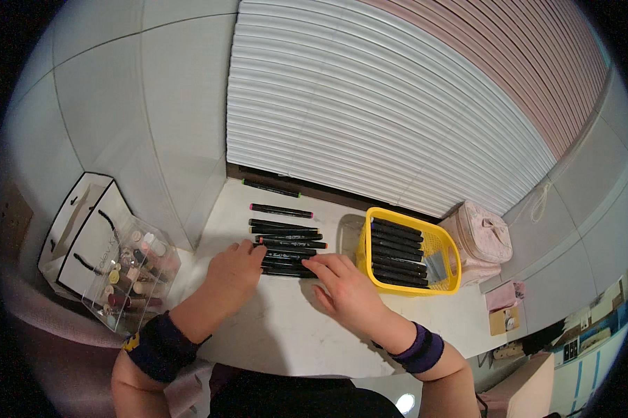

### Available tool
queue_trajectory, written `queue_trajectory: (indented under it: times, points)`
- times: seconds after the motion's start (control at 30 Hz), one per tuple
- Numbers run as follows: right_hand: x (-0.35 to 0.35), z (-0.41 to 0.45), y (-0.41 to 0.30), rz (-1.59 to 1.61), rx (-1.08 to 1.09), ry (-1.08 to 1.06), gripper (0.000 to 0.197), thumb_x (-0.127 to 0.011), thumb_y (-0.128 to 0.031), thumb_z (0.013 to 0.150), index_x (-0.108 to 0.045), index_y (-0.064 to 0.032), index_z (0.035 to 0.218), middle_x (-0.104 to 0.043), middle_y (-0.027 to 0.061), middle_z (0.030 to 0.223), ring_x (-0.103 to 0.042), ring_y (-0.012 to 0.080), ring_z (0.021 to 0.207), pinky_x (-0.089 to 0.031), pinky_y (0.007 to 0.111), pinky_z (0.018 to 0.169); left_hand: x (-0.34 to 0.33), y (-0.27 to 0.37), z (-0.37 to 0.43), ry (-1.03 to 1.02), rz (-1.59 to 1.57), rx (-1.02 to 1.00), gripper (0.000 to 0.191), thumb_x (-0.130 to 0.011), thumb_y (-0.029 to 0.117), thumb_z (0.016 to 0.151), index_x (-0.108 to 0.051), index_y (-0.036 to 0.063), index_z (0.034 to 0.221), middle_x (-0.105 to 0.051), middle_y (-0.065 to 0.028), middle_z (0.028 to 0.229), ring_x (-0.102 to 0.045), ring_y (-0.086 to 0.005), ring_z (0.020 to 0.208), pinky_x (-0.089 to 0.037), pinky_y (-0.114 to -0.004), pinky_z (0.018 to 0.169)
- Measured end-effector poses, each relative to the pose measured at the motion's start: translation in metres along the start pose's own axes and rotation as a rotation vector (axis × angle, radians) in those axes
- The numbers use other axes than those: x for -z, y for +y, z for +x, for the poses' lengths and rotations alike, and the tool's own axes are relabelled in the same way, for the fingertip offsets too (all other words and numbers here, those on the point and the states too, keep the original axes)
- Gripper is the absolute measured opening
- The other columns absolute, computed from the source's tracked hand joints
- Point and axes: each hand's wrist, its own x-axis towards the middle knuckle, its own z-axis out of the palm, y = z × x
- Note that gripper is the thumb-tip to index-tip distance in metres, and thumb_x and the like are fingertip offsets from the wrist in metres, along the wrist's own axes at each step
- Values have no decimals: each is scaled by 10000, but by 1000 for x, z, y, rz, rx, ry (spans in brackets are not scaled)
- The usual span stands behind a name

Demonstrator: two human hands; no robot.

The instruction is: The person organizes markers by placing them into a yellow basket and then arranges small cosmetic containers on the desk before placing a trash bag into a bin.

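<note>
My left hand rests at the left ends of a close row of black marker pens, its fingertips partly hidden. At the right ends of the same row, the fingertips of my right hand touch the pens, while its thumb stands apart. Just above lies an orange-ended marker. Farther back are a pink-ended marker and, by the window, a green-ended marker. To the right, a yellow plastic basket holds several black markers side by side and a grey item.
The white countertop ends near my body. At left stand a white paper bag with black handles and a clear cosmetics organizer. A pink quilted case sits behind the basket. Closed blinds hang at the back.
</note>
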Motion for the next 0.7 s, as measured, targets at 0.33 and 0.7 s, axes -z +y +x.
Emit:
queue_trajectory:
  times: [0.33, 0.7]
  points:
    - [-40, -7, 24, -46, -147, -106, 487, -674, -129, 773, -490, -18, 1210, -531, 175, 1087, -522, 351, 1000, -459, 403, 875, -10, 4, -2, -46, -154, -62, 413, -710, 75, 696, -560, 22, 1078, -547, -135, 964, -579, -331, 895, -510, -425, 735]
    - [-50, -9, 22, 19, -122, -180, 388, -649, -118, 779, -548, -41, 1145, -535, 120, 1064, -531, 304, 998, -516, 382, 792, -23, 0, -3, -106, -34, -67, 337, -711, 83, 707, -565, 8, 1001, -546, -167, 939, -601, -345, 887, -524, -438, 724]
